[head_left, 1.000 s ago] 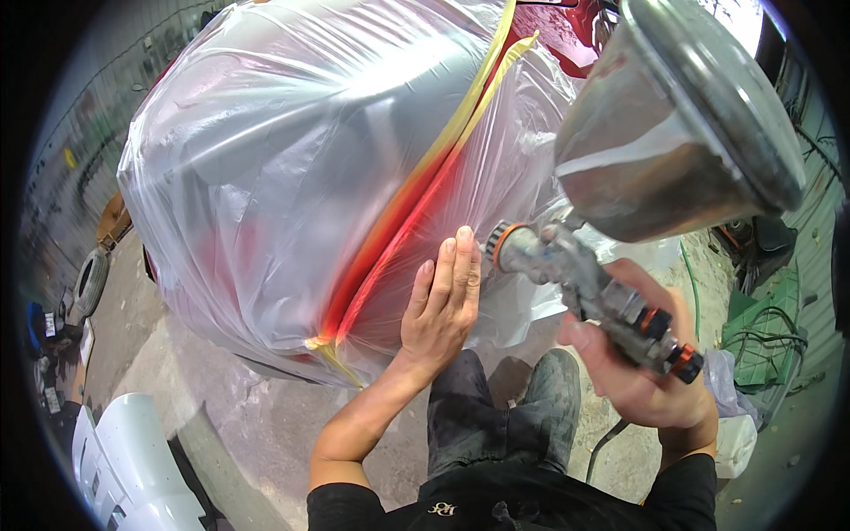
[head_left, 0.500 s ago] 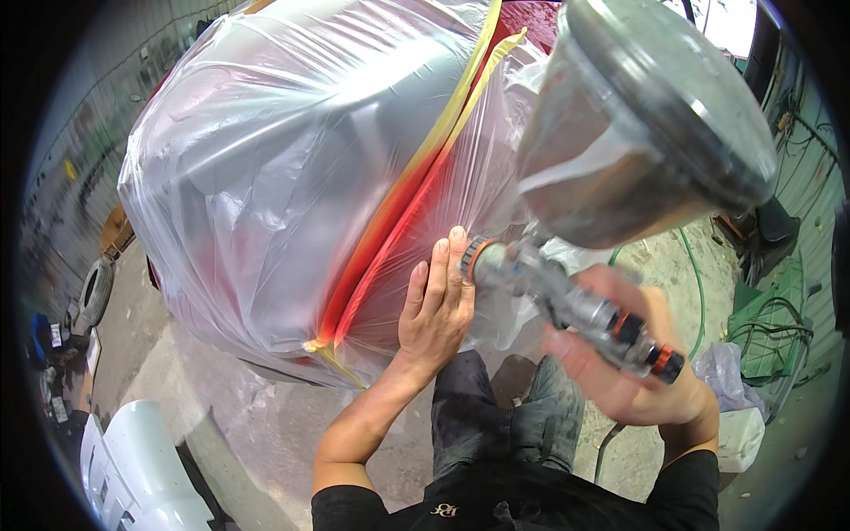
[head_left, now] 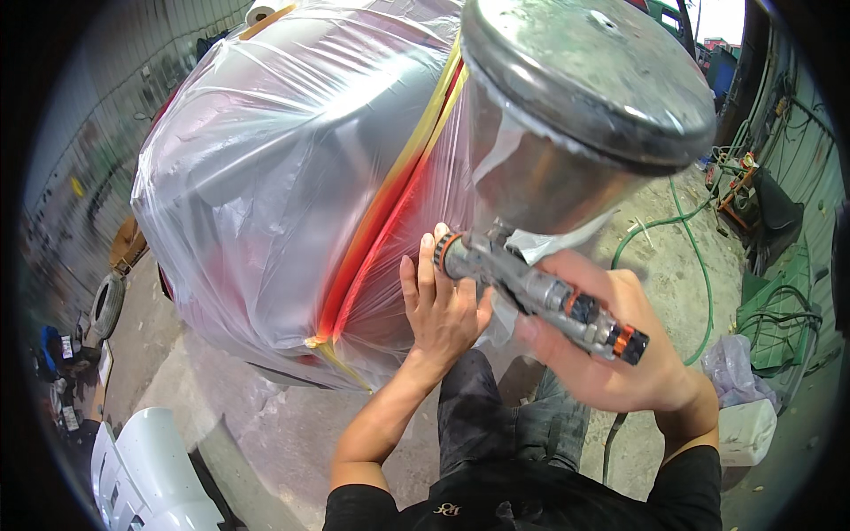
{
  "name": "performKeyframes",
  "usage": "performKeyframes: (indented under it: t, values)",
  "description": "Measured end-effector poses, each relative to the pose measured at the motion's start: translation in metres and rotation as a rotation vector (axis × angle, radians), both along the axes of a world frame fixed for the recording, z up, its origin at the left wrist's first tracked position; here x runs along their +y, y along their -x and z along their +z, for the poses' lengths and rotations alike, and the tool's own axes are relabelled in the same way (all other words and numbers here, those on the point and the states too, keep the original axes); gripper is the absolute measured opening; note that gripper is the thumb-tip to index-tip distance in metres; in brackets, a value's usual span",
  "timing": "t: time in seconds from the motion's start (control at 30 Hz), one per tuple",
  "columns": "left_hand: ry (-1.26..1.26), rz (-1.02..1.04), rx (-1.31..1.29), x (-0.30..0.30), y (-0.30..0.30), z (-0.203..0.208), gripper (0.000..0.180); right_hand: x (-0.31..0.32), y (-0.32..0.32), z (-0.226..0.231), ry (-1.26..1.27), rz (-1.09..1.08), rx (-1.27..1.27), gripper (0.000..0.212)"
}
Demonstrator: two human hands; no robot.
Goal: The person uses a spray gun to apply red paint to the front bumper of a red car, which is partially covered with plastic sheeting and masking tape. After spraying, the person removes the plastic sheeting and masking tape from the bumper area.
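My right hand (head_left: 611, 341) is wrapped round a paint spray gun (head_left: 531, 283) with a large metal cup (head_left: 567, 168) on top. The gun's nozzle points left, just in front of my left fingertips. My left hand (head_left: 444, 310) lies with fingers stretched out against clear plastic film (head_left: 257, 212) that covers a car body part. Between two edges of yellow masking tape (head_left: 425, 133) runs a narrow uncovered strip (head_left: 372, 239), red at its lower end. The cup hides the strip's upper end.
A green hose (head_left: 704, 283) curls over the concrete floor at the right, near a green crate (head_left: 779, 310) and a white plastic canister (head_left: 748, 432). A white panel (head_left: 159, 469) lies at lower left. A tyre (head_left: 107, 305) leans by the left wall.
The spray gun has moved left and slightly up in view, with the cup now covering the tape's upper end. My left thumb has spread out from the fingers. The view has shifted slightly.
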State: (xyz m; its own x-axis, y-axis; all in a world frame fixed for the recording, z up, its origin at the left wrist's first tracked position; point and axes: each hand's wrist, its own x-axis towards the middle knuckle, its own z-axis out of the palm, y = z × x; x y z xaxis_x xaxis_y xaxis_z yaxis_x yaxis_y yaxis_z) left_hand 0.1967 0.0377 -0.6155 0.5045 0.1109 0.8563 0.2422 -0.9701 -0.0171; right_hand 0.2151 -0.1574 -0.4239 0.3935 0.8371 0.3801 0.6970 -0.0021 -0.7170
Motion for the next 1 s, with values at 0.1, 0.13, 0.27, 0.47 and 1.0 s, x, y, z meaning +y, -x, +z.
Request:
performKeyframes:
  t: [0.1, 0.13, 0.27, 0.47, 1.0]
  values:
    - [-0.006, 0.054, -0.008, -0.003, -0.008, -0.006, 0.061, 0.002, -0.002, -0.004, -0.101, -0.039, 0.061, 0.020]
    - [-0.035, 0.083, 0.027, -0.003, -0.010, -0.010, 0.069, 0.002, -0.004, -0.007, -0.146, -0.064, 0.057, 0.020]
    - [-0.019, 0.093, 0.038, -0.008, -0.014, -0.012, 0.071, -0.001, -0.006, -0.003, -0.070, -0.117, 0.079, 0.023]
    - [-0.022, 0.152, 0.033, -0.011, -0.019, -0.011, 0.050, 0.000, -0.005, 0.001, -0.040, 0.100, 0.034, 0.035]
    - [-0.114, 0.228, 0.009, -0.001, -0.021, -0.022, 0.051, 0.004, -0.009, 0.001, -0.001, -0.083, 0.020, 0.023]
